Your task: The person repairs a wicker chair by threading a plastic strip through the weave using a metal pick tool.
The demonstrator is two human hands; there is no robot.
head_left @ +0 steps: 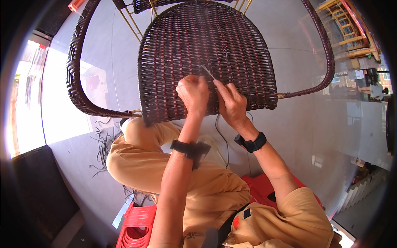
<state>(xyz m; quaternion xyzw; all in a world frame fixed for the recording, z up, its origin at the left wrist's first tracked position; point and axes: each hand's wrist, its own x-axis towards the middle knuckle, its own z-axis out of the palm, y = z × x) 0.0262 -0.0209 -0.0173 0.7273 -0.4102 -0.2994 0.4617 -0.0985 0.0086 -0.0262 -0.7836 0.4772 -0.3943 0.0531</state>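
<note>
Right fingers (pixel 222 89) grasped the tool (pixel 209 72); left fingers (pixel 201 85) were clenched, contents hidden; a slip risked splitting the weave (pixel 178 45).

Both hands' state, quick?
Left hand: closed over the woven seat; can't tell if holding anything.
Right hand: closed, holding a thin silvery tool.

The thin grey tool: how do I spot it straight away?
Find the big dark woven chair seat. Over its lower half, the right hand holds the thin grey tool. Straight and pale, it stands out from that dark brown chair seat.
</note>
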